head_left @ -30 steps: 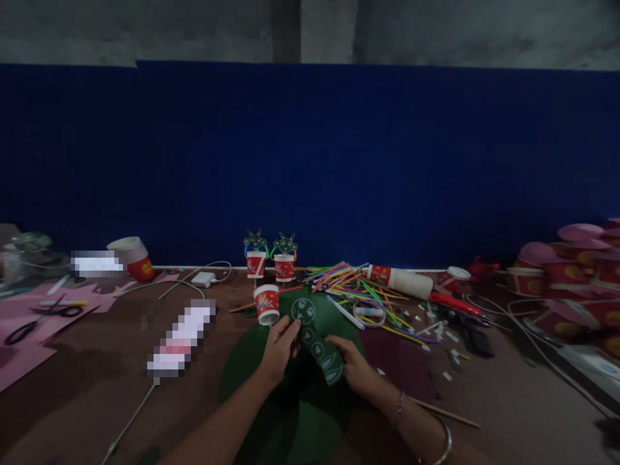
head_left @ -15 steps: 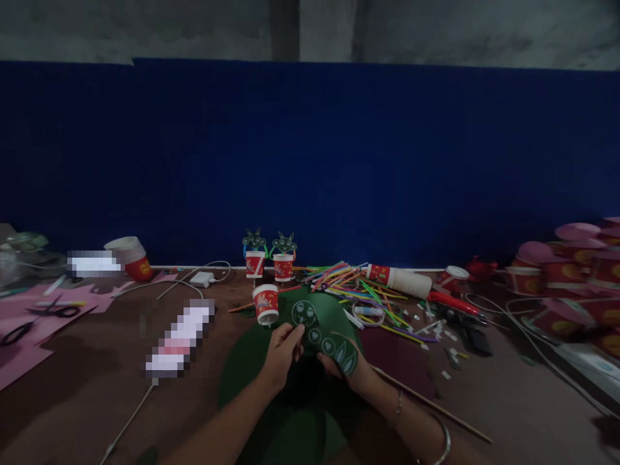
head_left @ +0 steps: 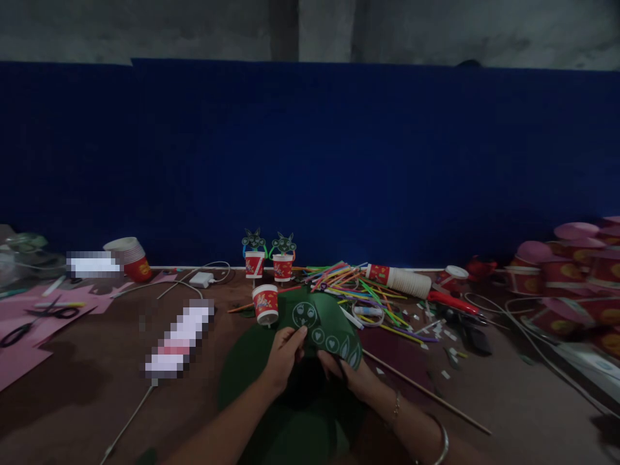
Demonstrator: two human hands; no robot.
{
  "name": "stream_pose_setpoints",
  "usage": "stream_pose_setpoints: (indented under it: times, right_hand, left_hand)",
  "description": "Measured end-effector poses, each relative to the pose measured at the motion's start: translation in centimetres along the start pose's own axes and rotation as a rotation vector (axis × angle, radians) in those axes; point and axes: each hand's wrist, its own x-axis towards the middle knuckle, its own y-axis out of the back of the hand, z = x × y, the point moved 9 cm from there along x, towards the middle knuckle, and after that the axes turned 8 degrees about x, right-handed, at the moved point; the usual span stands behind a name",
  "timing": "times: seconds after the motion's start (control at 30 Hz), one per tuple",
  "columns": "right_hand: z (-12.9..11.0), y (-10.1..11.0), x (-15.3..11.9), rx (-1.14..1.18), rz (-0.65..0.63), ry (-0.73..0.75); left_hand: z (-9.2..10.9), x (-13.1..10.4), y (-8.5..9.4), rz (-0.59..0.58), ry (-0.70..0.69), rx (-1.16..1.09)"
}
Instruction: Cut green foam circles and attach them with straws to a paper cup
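Observation:
A piece of green paper bears pale drawings of a round face, small circles with hearts, and leaf or ear shapes. My left hand pinches its lower left edge beside the drawn face. Under the lower right edge, my right hand has its fingers closed around something dark that I cannot make out, close to the ear shapes. More green paper lies beneath both hands. A red and white paper cup lies tilted just beyond my left hand.
Two cup figures stand at the back. Coloured pipe cleaners and stacked cups lie right of centre. A wooden stick crosses the right. Scissors rest on pink paper at left; pink-topped cups crowd the far right.
The green paper has shifted slightly right and turned between my hands. My right hand has moved a little. The stick's near end lies slightly higher in view.

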Motion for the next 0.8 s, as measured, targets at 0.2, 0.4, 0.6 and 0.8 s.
stream_pose_setpoints:
  times: [0.2,0.4,0.6,0.8]
  right_hand:
    - [0.2,-0.1,-0.2,-0.008,0.031,-0.038]
    - [-0.4,0.4,-0.5,0.021,0.11,-0.126]
    - [0.3,0.4,-0.3,0.021,0.094,-0.135]
    - [0.8,-0.4,0.1,0.075,-0.015,-0.052]
  left_hand:
    - [-0.4,0.0,-0.3,-0.015,0.021,-0.04]
    - [-1.5,0.0,-0.4,-0.004,0.08,-0.084]
    - [-1.9,-0.3,-0.2,0.037,0.137,-0.106]
    - [-1.4,-0.3,0.0,0.062,0.108,-0.157]
